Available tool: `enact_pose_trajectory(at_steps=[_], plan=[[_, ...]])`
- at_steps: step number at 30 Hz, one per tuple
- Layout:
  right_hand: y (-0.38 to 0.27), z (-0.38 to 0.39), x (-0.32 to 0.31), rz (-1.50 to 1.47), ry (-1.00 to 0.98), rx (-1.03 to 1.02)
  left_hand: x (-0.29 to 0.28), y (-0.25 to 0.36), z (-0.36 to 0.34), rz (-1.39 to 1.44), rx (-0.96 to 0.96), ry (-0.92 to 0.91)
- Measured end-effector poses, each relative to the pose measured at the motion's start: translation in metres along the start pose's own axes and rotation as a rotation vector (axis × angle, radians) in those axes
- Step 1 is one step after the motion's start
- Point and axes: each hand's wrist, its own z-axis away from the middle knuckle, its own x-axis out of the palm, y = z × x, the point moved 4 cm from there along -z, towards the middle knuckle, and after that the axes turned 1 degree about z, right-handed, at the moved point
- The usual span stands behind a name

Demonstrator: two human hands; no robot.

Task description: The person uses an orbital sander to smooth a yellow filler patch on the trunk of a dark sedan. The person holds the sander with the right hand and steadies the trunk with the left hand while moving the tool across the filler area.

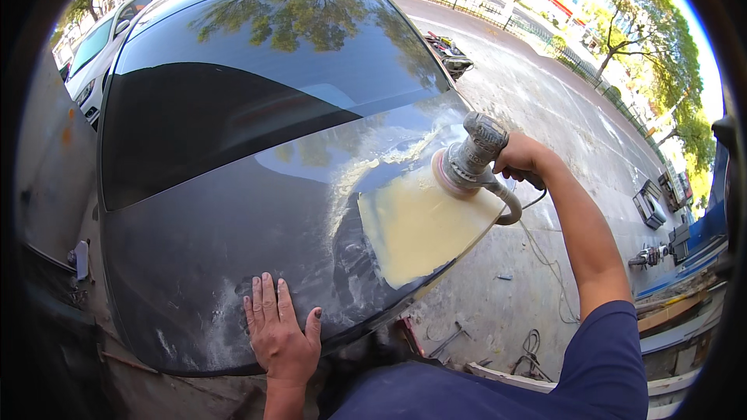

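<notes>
My right hand (520,157) is wrapped around the handle of a dusty grey power sander (472,154). Its round pad rests on the upper right part of a cream-yellow filler patch (412,229), near the side edge of a dark grey car panel (233,245). Pale dust lies in streaks along the patch's far and left sides. Flat on the panel near its close edge lies my left hand (284,334), fingers spread and holding nothing. A grey hose (511,206) curves down from the sander, with a thin cable behind it.
Beyond the panel is the car's dark window glass (233,101), reflecting trees. A white car (97,58) stands at the far left. Cords (531,350) and a hammer-like tool (451,338) lie on the concrete at right. Boards and metal strips (677,315) are stacked farther right.
</notes>
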Motion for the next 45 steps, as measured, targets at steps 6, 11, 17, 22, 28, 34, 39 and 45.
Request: enact_pose_trajectory(at_steps=[6, 11, 17, 22, 28, 34, 39, 45], plan=[[-0.026, 0.03, 0.034, 0.022, -0.113, -0.169, -0.001, 0.003, -0.001, 0.001, -0.006, -0.003], [-0.045, 0.032, 0.045, 0.106, -0.171, -0.236, -0.003, 0.003, -0.001, 0.012, -0.001, -0.007], [-0.02, 0.015, 0.014, 0.0, -0.032, -0.07, 0.0, 0.001, 0.001, 0.008, -0.011, 0.013], [-0.034, 0.029, 0.036, 0.033, -0.11, -0.161, 0.0, 0.004, -0.001, 0.0, -0.007, 0.006], [-0.052, 0.027, 0.041, 0.082, -0.138, -0.204, -0.001, 0.003, 0.0, -0.004, 0.024, 0.011], [-0.042, 0.014, 0.019, 0.029, -0.028, -0.084, 0.001, 0.002, 0.0, 0.0, 0.004, 0.03], [-0.048, 0.02, 0.04, 0.009, -0.152, -0.25, -0.001, 0.003, -0.001, -0.004, 0.004, 0.004], [-0.039, 0.0, 0.019, -0.007, -0.044, -0.065, 0.0, 0.001, 0.0, -0.001, 0.0, 0.008]])
